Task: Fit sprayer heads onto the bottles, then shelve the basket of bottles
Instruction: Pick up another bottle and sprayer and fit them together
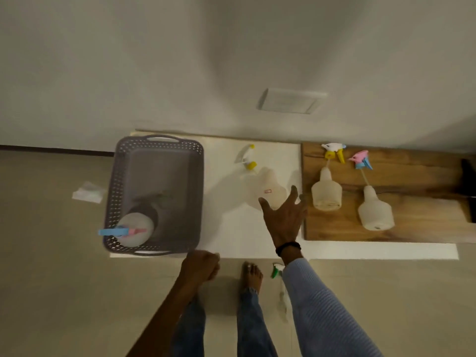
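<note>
The right hand (284, 220), fingers (293, 193) spread wide and holding nothing, reaches over the white surface (231, 228) toward a clear bottle (270, 191) lying on its side there; the fingertips overlap the bottle's lower end in the view, but whether they touch it cannot be told. Just beyond that bottle's neck lies a white and yellow sprayer head (246, 155). The left hand (201, 265) hangs at the near edge of the surface, fingers curled into a loose fist; whether it holds anything cannot be told. At the left end of the surface sits a grey basket (121, 181), and in its near corner stands one bottle (135, 229) already fitted with a blue and pink sprayer. To the right, a wooden board (412, 176) carries two more bottles lying down with necks pointing to the wall: the left one (326, 191) has a white and yellow head (333, 150) near its neck, and the right one (375, 210) has a pink and blue head (362, 159), its tube running toward the neck. A green and white sprayer (277, 270) lies on the floor beside the right sleeve (322, 305), near a bare foot (251, 276). A crumpled plastic wrapper (88, 193) lies on the floor left of the basket.
</note>
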